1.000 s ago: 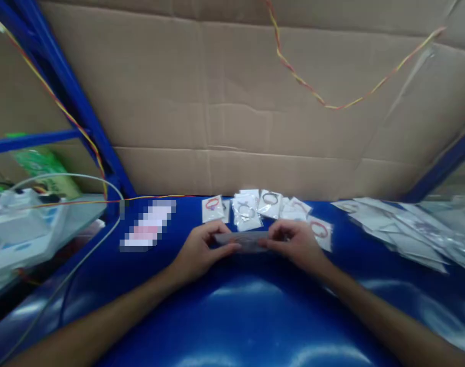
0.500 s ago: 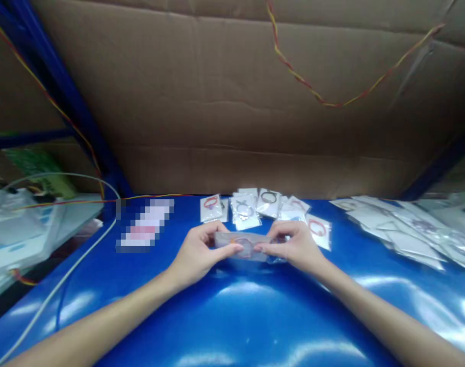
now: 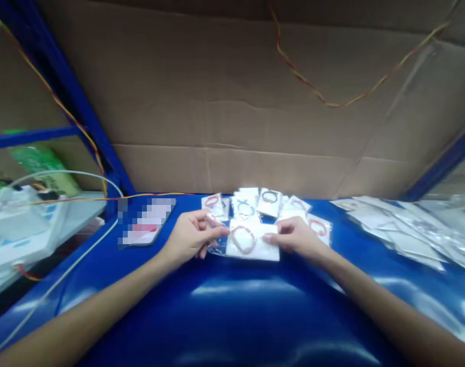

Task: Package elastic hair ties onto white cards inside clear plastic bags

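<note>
Between my hands is a white card in a clear plastic bag [image 3: 255, 250], with a reddish-brown bracelet [image 3: 243, 239] on its face. My left hand [image 3: 190, 235] pinches the loose clear plastic at the bag's left end, its thumb close to the bracelet. At the right part of the card, the thumb and fingers of my right hand [image 3: 297, 235] grip it, thumb on top. Just behind lie several bagged bracelets on white cards, among them a red one [image 3: 212, 201], a dark one [image 3: 269, 195] and a red one [image 3: 319, 228] partly behind my right hand.
A heap of flat white packets [image 3: 396, 229] spreads over the right of the blue tabletop [image 3: 240, 316]. A phone-like slab [image 3: 148, 224], partly pixelated, lies at left. A white cable [image 3: 64, 278] crosses the left side. Cardboard [image 3: 232, 102] walls the back, with a red-yellow wire [image 3: 332, 105] hanging there.
The bag has turned, so the white card and bracelet now face me. My left hand has moved left onto the clear plastic end; my right thumb has shifted right along the card.
</note>
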